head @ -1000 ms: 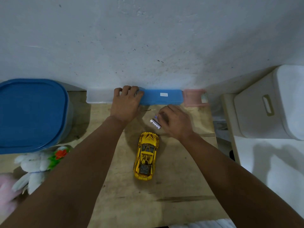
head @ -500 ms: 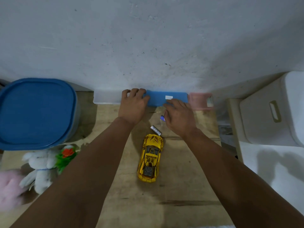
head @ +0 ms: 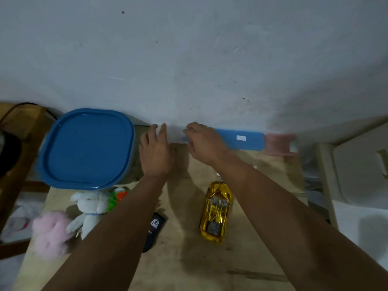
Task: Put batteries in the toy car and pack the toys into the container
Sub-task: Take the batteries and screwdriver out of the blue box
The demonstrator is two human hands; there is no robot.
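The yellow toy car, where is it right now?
The yellow toy car sits on the wooden table, right of the middle, just beside the person's right forearm and nearer the camera than the blue case by the wall.

Both hands, left hand (head: 155, 151) and right hand (head: 204, 143), reach toward the blue case (head: 241, 140) beyond the yellow toy car (head: 216, 211).

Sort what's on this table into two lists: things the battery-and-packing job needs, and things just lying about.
For the job:
- yellow toy car
- battery near its nose, mostly hidden by the right arm
- white plush rabbit
- pink plush toy
- blue-lidded container

Lying about:
- blue case by the wall
- pink case
- black remote, use unclear
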